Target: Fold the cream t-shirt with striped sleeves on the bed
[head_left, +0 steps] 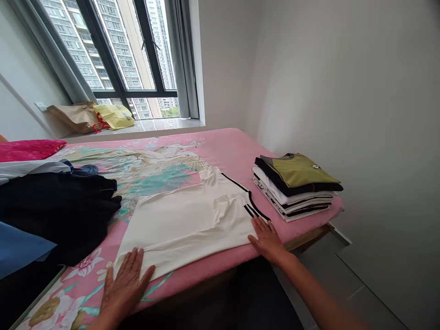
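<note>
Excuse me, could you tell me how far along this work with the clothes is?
Done: a folded stack of clothes sits on the right. In hand: the left hand and right hand rest on a white shirt laid flat. Left: a heap of dark clothes lies unfolded.

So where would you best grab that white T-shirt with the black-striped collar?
Probably the long near edge of the white T-shirt, coming from the near side: it lies flat and straight there, between the left hand and right hand, which rest on it.
</note>
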The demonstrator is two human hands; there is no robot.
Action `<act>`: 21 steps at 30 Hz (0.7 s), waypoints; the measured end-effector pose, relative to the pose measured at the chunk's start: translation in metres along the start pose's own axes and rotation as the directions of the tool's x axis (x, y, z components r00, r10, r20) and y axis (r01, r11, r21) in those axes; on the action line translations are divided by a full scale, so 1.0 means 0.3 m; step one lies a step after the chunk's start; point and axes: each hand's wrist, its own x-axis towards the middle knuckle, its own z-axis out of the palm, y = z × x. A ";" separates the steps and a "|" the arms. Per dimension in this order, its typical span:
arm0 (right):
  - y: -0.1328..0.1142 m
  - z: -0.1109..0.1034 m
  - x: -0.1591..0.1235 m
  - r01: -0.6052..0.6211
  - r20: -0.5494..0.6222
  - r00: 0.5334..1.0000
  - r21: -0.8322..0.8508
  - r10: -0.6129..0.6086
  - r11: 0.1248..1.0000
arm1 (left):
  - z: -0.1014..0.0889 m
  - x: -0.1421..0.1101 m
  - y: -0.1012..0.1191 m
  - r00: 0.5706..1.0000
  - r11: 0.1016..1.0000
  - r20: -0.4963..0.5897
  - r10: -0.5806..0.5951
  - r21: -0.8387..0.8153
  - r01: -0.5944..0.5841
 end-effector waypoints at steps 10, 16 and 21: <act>-0.181 -0.099 0.058 0.319 -0.329 0.919 0.295 -0.218 0.901 | -0.165 0.031 0.339 0.874 0.825 -0.244 0.420 -0.299 -0.480; -0.188 -0.091 0.158 0.294 -0.410 0.904 0.401 -0.117 0.868 | -0.255 0.168 0.703 0.961 0.797 -0.124 0.247 -0.538 -0.275; -0.142 -0.032 0.212 0.265 -0.409 0.902 0.284 -0.134 0.922 | -0.260 0.348 0.799 0.991 0.708 0.136 -0.008 -0.698 0.102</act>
